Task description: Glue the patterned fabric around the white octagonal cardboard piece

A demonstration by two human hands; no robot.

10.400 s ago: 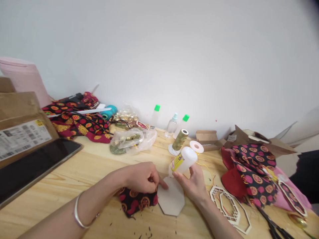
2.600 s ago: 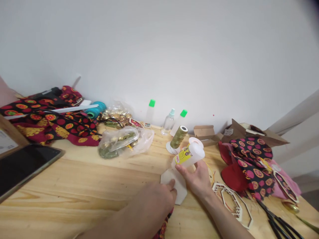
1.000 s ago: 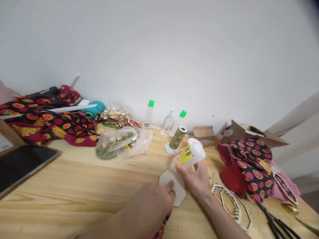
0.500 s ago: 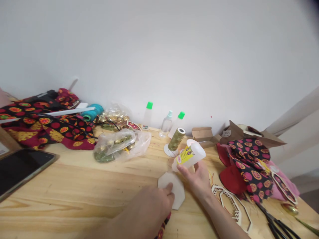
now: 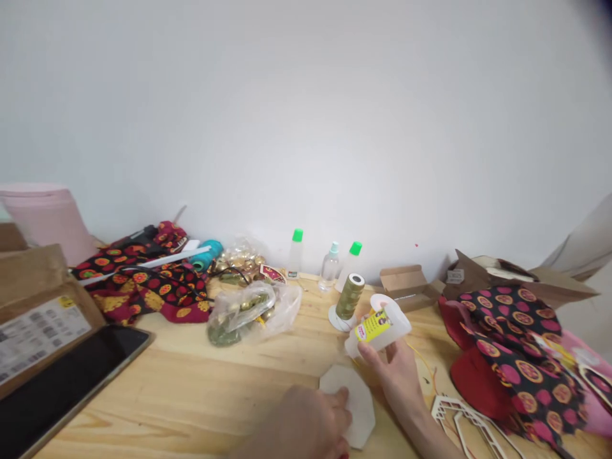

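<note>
- A white squeeze bottle with a yellow label is held tilted above the desk, its narrow end pointing down and left, just beside the upper edge of a pale octagon piece.
- The right hand holds the bottle from below, its fingers closed around the bottle's body.
- The octagon piece lies flat on the bare wood of the desk, near the front edge of the view.
- The left hand sits at the lower edge of the view, partly cut off. Its fingers are curled closed, with the tips pressing down on the octagon piece rather than gripping it.
- Just behind the bottle, a spool of olive-gold thread stands on a white stand.
- To the right lie open wooden octagon frames, red cloth and black cloth with pink circles.
- To the left are a clear plastic bag of gold and green trinkets, then a black tablet on a labelled cardboard parcel.
- Along the wall stand a clear spray bottle and two bottles with green caps.
</note>
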